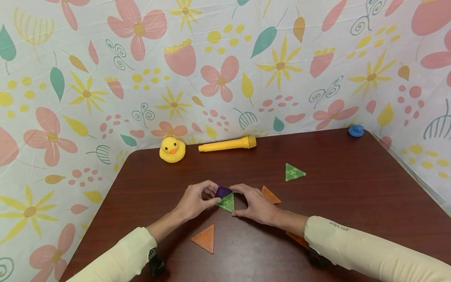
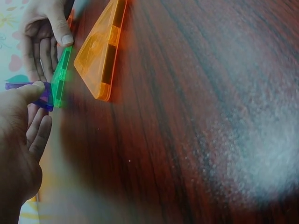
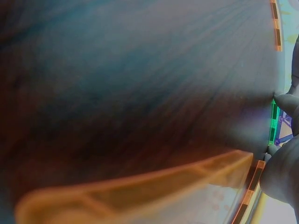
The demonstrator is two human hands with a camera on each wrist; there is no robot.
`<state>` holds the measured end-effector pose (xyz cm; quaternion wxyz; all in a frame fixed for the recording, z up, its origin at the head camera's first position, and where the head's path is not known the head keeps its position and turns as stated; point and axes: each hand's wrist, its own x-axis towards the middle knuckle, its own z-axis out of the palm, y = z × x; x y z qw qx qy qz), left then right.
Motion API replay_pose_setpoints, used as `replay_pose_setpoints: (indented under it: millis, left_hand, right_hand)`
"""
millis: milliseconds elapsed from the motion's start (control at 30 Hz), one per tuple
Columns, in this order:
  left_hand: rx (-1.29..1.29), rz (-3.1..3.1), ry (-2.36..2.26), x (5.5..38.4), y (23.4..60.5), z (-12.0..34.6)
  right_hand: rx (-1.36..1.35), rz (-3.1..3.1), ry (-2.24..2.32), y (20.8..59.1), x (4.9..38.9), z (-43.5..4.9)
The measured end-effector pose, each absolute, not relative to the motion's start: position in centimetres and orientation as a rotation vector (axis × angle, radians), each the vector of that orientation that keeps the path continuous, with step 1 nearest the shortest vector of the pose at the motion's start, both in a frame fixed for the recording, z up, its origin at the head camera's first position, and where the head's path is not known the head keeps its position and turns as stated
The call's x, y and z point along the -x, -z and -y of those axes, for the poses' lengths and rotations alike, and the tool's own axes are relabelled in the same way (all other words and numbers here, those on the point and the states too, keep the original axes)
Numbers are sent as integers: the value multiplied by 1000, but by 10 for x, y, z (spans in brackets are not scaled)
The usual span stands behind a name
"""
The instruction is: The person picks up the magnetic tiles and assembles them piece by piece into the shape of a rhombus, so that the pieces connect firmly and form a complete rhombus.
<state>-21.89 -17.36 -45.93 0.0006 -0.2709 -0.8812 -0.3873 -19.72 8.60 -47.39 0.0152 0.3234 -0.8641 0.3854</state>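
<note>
Near the middle of the table, a translucent purple tile (image 1: 222,191) touches a translucent green triangular tile (image 1: 227,202) along one edge. My left hand (image 1: 196,200) pinches the purple tile, its thumb on the tile's face in the left wrist view. From the other side my right hand (image 1: 258,205) holds the green tile between thumb and fingers at its corners. The purple tile (image 2: 45,99) is tilted against the green tile (image 2: 60,80); the left fingers partly cover it. In the right wrist view the green tile (image 3: 274,122) shows at the far right edge.
One orange triangle (image 1: 205,239) lies in front, another orange triangle (image 1: 270,194) behind my right hand, and an orange piece (image 1: 297,238) partly under the right sleeve. A second green triangle (image 1: 294,172) lies farther back. A yellow duck (image 1: 172,149), yellow toy microphone (image 1: 227,144) and blue duck (image 1: 356,131) line the back edge.
</note>
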Motion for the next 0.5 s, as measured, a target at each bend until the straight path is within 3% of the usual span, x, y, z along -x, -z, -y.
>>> replay_pose_setpoints:
  millis: [500]
  left_hand:
    - [888,2811,1235,218,452,186]
  right_hand:
    - [-989,2705,-1202,475,198,-86]
